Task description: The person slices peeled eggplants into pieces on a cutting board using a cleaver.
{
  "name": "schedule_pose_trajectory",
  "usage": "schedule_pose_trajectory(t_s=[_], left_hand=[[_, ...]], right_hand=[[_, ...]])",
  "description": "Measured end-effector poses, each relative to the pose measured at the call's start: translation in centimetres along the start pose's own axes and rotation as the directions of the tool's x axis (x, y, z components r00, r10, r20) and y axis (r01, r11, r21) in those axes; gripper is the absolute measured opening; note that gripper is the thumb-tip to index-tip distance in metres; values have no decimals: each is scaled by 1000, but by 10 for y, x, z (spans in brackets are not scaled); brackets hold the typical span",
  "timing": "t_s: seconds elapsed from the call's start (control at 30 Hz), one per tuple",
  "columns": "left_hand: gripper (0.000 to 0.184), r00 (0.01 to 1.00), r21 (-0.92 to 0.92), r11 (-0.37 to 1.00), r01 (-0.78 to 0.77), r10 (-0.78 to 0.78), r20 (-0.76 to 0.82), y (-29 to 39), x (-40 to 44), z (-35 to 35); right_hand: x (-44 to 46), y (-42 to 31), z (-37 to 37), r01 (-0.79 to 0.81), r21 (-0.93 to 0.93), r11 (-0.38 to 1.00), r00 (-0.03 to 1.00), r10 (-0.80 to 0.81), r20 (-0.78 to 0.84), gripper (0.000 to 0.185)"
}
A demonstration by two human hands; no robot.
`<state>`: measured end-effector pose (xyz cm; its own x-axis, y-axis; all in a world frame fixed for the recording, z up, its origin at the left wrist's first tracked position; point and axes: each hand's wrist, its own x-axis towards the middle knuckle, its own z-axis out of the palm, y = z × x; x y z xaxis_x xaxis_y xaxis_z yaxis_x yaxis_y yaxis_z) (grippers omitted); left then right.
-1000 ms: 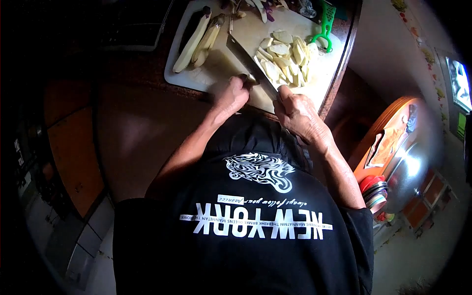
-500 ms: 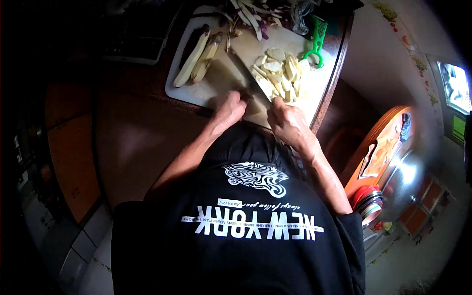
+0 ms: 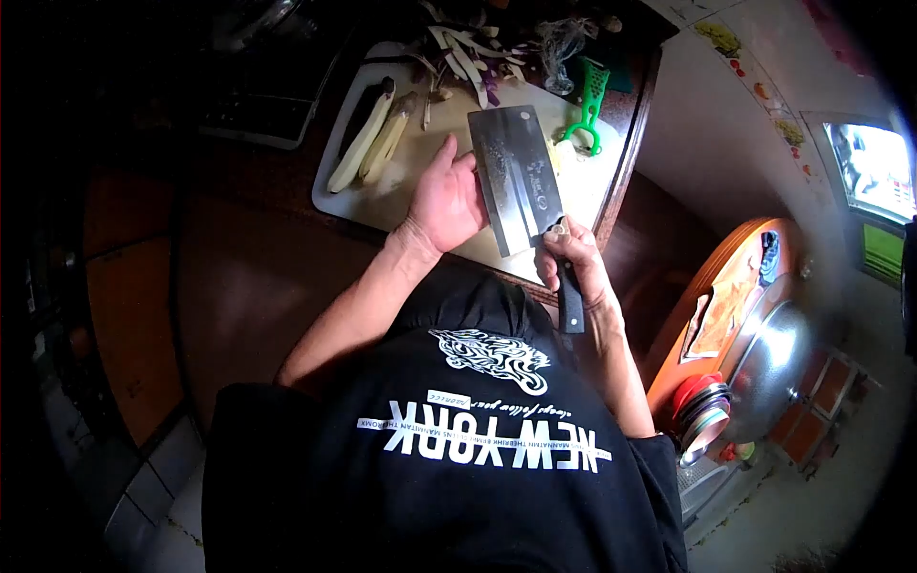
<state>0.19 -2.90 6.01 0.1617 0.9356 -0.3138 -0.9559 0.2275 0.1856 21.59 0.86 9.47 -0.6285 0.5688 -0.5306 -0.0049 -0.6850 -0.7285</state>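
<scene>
My right hand (image 3: pixel 583 258) grips the black handle of a cleaver (image 3: pixel 516 167), its broad blade raised flat toward me above the white cutting board (image 3: pixel 600 177). Beside the blade's left edge is my left hand (image 3: pixel 447 202), palm turned up and thumb spread; its fingertips are partly hidden near the blade. Sliced pale pieces lie behind the cleaver, mostly covered by it. Two long peeled vegetables with dark stem ends, which look like eggplants (image 3: pixel 368 143), lie on the left of the board. A green peeler (image 3: pixel 589 105) rests at the board's upper right.
Peelings (image 3: pixel 463 57) with purple skin are heaped past the board's far edge, near a crumpled clear plastic bag (image 3: pixel 562 48). A dark stove-like appliance (image 3: pixel 258 105) stands to the left. Stacked bowls (image 3: pixel 702 406) and a large metal lid (image 3: pixel 772 349) are at the right.
The cleaver has been lifted off the board and turned so its flat side shows, now covering the slices. My left hand has opened and turned palm up.
</scene>
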Motion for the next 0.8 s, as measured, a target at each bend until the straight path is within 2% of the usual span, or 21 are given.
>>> schedule_pose_trajectory(t_s=[0.13, 0.17, 0.27, 0.33, 0.4, 0.47, 0.53, 0.6, 0.67, 0.7, 0.77, 0.8], left_hand=[[66, 999, -67, 997, 22, -20, 26, -3, -2, -13], [67, 992, -133, 990, 51, -34, 121, -4, 0, -28], [67, 997, -104, 995, 5, 3, 71, -5, -5, -31], [68, 997, -151, 988, 16, -4, 79, -5, -7, -28], [68, 999, -57, 998, -38, 39, 4, -5, -7, -22], [70, 998, -35, 998, -56, 58, 40, -5, -1, -21], [72, 974, 95, 979, -182, 193, -122, -6, 6, -10], [77, 976, 161, 968, -192, 205, -72, -5, 9, -13], [82, 974, 329, 925, -190, 219, -52, -4, 10, -13], [82, 975, 329, 926, -187, 216, -52, -3, 7, -9], [86, 969, 491, 845, -214, 247, -1, 1, -1, 0], [86, 969, 492, 844, -213, 247, -3, 5, -2, -2]], right_hand=[[-3, 0, -5, 32, -9, 999, 999, -32, -34, 12], [-2, 4, -10, 45, 8, 999, 998, -45, -49, 12], [-6, 5, -20, 84, 45, 995, 991, -78, -108, 11], [-8, 6, -28, 123, 47, 991, 986, -116, -122, 10], [-10, 6, -32, 160, 20, 987, 976, -156, -155, 10], [-11, 6, -34, 177, -41, 983, 966, -181, -186, 10], [-12, 5, -35, 177, -93, 980, 962, -192, -195, 10], [-14, 5, -34, 176, -141, 974, 958, -203, -202, 10], [-17, 7, -33, 184, -123, 975, 958, -206, -200, 11], [-18, 7, -33, 184, -122, 975, 957, -206, -203, 11], [-19, 7, -31, 178, -155, 972, 948, -211, -238, 11], [-19, 8, -30, 177, -153, 972, 948, -210, -237, 11]])
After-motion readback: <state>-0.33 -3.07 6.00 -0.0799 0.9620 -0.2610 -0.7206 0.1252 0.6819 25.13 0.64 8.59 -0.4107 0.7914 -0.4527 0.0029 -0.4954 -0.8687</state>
